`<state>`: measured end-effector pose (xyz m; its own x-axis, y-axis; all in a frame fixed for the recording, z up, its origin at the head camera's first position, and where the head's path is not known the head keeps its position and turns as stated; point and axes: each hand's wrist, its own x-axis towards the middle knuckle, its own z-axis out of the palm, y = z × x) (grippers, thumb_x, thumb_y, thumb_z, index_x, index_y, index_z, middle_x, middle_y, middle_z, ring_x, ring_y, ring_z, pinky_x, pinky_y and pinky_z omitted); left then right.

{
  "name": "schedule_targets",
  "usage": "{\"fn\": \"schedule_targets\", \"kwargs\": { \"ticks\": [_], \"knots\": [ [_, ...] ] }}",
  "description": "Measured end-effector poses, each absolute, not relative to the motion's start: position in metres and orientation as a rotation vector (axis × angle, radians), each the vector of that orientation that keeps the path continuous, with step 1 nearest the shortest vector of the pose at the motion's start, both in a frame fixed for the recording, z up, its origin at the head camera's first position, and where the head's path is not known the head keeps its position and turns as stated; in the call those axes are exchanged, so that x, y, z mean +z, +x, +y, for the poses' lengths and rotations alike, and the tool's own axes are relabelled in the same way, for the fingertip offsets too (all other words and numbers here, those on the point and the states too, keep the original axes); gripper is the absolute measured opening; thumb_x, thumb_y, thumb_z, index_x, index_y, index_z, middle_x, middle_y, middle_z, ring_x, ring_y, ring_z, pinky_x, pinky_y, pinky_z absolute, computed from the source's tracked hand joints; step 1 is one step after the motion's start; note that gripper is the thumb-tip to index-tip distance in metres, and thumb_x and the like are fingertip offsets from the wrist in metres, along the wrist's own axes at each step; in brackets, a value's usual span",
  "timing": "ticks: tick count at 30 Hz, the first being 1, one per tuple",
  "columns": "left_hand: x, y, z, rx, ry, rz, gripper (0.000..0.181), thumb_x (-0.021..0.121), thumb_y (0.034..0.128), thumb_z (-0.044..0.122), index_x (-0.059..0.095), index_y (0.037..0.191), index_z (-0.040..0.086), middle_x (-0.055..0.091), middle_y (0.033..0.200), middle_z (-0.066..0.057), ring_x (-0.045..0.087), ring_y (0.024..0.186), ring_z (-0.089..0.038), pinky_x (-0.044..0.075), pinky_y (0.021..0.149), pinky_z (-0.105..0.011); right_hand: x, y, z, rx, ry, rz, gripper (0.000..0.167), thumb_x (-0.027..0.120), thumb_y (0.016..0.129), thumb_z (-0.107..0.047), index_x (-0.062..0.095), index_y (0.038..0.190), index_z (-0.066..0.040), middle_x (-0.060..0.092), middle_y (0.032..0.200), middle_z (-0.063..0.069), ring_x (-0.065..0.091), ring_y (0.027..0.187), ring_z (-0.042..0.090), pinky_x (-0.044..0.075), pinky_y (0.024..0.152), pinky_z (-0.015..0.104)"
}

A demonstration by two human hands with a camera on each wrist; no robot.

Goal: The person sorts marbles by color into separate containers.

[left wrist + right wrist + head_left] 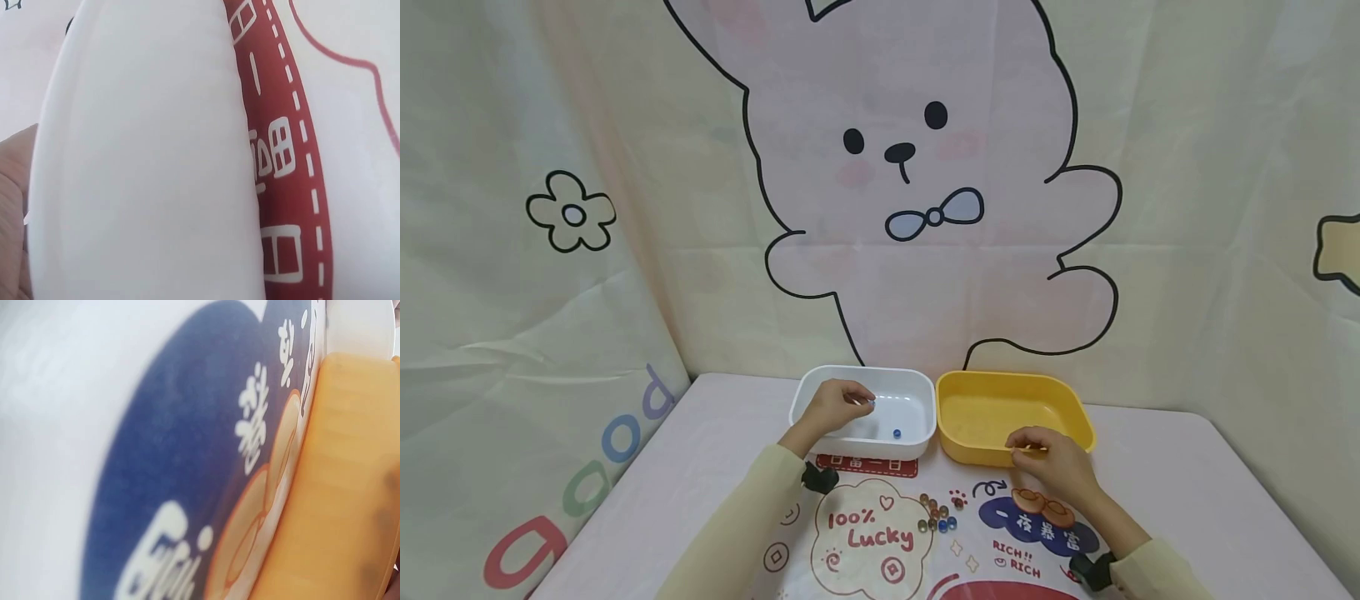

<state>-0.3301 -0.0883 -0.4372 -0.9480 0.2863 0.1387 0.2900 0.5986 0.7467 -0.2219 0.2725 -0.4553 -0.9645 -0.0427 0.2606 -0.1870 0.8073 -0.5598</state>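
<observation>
My left hand (838, 406) reaches over the white tray (917, 446) and pinches a small blue marble (872, 403) at its fingertips. Another blue marble (897, 433) lies on that tray's floor. At the front rim of the yellow tray (955, 446) is my right hand (1056, 458), its fingers bent toward the thumb; whether anything sits between them cannot be made out. The white tray's outer wall (150, 156) hides most of the left hand in the left wrist view. Dark finger-like shadows show through the yellow tray's wall (337, 456) in the right wrist view.
Several brown, greenish and blue marbles (934, 512) lie grouped on the printed tablecloth (865, 567), in front of the trays. Both trays stand side by side near the back edge. Behind them hangs a curtain (1187, 292) with a cartoon animal.
</observation>
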Motion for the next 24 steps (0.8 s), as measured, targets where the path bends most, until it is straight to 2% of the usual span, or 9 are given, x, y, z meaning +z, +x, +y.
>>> {"fn": "schedule_targets", "kwargs": {
  "ticks": [6,16,24],
  "knots": [
    [-0.446,-0.341,-0.086,-1.337,-0.523,-2.796,0.011,0.076,0.081,0.02,0.076,0.092,0.017,0.071,0.085,0.004,0.059,0.079,-0.011,0.047,0.073,-0.027,-0.456,-0.222,0.273,0.887,0.171,-2.753,0.011,0.072,0.084,-0.017,0.071,0.091,-0.024,0.07,0.094,-0.008,0.061,0.093,0.015,0.053,0.089,0.042],
    [-0.458,-0.354,-0.082,-1.414,-0.369,-2.85,0.011,0.076,0.081,0.022,0.076,0.091,0.018,0.069,0.085,0.004,0.057,0.083,-0.012,0.045,0.077,-0.028,-0.457,-0.221,0.272,0.899,0.179,-2.755,0.01,0.072,0.084,-0.016,0.071,0.092,-0.022,0.07,0.094,-0.007,0.061,0.092,0.015,0.053,0.088,0.042],
    [-0.461,-0.358,-0.082,-1.423,-0.325,-2.89,0.013,0.077,0.0791,0.02,0.076,0.091,0.015,0.069,0.085,0.002,0.058,0.08,-0.011,0.045,0.073,-0.025,-0.458,-0.221,0.272,0.891,0.193,-2.738,0.011,0.072,0.084,-0.016,0.071,0.092,-0.022,0.07,0.094,-0.007,0.06,0.091,0.014,0.054,0.088,0.041]
  ]
}}
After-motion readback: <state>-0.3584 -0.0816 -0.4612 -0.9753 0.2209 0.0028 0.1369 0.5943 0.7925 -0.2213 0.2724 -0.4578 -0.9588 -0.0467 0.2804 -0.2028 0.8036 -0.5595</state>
